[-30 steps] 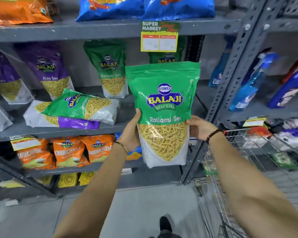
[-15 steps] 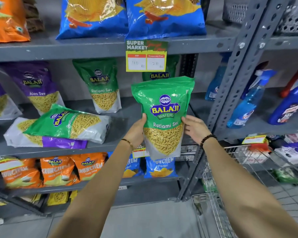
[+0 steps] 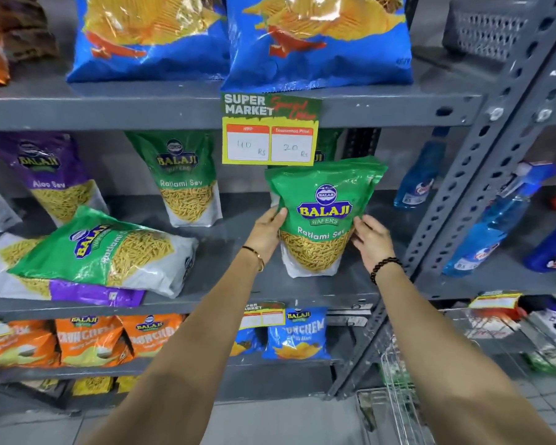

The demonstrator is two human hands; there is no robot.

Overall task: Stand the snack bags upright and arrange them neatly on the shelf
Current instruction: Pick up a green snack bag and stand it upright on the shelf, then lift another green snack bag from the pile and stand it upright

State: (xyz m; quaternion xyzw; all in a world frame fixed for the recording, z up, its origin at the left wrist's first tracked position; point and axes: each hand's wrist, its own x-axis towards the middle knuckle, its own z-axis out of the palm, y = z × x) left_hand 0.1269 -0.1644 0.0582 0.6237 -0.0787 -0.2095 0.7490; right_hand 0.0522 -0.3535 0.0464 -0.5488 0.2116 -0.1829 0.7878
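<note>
**Two hands hold a green Ratlami Sev bag upright on a grey shop shelf**

Right of centre in the frame, a green Balaji Ratlami Sev bag (image 3: pixel 323 216) stands upright with its white base on the middle shelf (image 3: pixel 231 252), label facing the viewer. The left hand (image 3: pixel 268 231) grips the bag's left edge, fingers (image 3: pixel 278 215) curled round the side. The right hand (image 3: pixel 371 237) presses against the bag's right edge, fingers closed on the pouch. A thin bangle (image 3: pixel 256 256) sits on the left wrist and a black bead bracelet (image 3: pixel 384 266) on the right wrist.

Directly above the bag, a yellow price tag (image 3: pixel 270 130) hangs from the upper shelf edge and covers most of another green bag behind it. In the centre of the same shelf, a second green Ratlami Sev bag (image 3: pixel 182 179) stands upright at the back. To its left, a purple Aloo Sev bag (image 3: pixel 50 178) stands leaning backward. At lower left of the shelf, a green Ratlami Sev bag lying flat (image 3: pixel 106 252) rests on top of a flat purple bag (image 3: pixel 87 295).

Blue chip bags (image 3: pixel 318 40) fill the upper shelf. Orange Crunchem bags (image 3: pixel 90 338) and a blue Crunchem bag (image 3: pixel 299 332) sit on the lower shelf. At the right of the frame, blue spray bottles (image 3: pixel 495 226) stand in the neighbouring rack, and a wire trolley (image 3: pixel 395 409) is at lower right.
</note>
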